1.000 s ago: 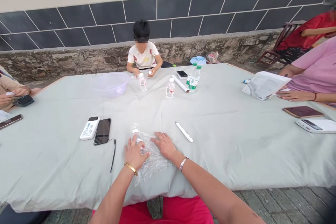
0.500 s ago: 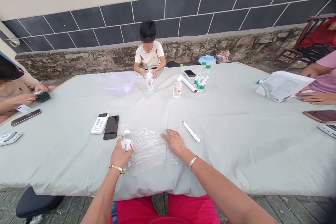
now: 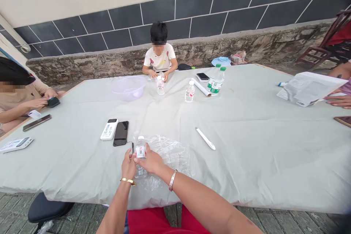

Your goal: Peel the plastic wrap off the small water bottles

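A small clear water bottle (image 3: 140, 153) with a white cap and a red-and-white label stands upright near the table's front edge. My left hand (image 3: 128, 164) grips its left side. My right hand (image 3: 150, 161) wraps round its right side, fingers closed on it. Under and beside the bottle lies a crumpled sheet of clear plastic film (image 3: 172, 153) on the pale grey tablecloth (image 3: 246, 146).
A white device (image 3: 109, 129), a black phone (image 3: 121, 133) and a white pen (image 3: 205, 138) lie close by. Farther off stand a clear basin (image 3: 128, 87) and several bottles (image 3: 216, 80). A child (image 3: 159, 56) sits opposite, other people at both sides.
My left hand stood the bottle up at the film's left edge. My right hand left the film and closed on the bottle. The view shifted left.
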`<state>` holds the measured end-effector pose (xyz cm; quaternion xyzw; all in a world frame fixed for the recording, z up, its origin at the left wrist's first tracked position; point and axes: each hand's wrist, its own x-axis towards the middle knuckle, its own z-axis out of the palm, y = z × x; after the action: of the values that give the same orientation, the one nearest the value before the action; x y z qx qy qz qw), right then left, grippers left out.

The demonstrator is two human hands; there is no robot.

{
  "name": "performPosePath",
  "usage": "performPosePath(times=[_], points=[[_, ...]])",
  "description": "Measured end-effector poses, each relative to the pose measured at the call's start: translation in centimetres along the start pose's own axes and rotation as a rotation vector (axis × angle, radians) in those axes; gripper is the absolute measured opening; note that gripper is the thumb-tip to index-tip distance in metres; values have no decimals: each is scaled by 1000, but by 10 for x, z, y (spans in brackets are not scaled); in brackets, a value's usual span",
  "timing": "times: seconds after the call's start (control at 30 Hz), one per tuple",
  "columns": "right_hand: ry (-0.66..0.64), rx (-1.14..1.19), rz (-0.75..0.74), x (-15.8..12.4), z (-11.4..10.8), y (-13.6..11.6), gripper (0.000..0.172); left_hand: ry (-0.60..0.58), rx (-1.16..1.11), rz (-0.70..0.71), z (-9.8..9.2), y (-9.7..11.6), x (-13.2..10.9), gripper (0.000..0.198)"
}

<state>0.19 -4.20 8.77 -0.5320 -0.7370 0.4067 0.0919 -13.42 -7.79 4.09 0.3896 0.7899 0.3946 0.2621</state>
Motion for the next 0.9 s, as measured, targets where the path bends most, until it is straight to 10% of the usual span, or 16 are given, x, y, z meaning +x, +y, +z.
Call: performPosePath(times=[0.57, 0.9], points=[[15, 73, -17, -6, -26, 40, 67, -51, -15, 8, 11, 11, -3, 22], [-8, 97, 110, 4, -39, 31, 97, 10, -398, 4, 10, 16, -7, 24]])
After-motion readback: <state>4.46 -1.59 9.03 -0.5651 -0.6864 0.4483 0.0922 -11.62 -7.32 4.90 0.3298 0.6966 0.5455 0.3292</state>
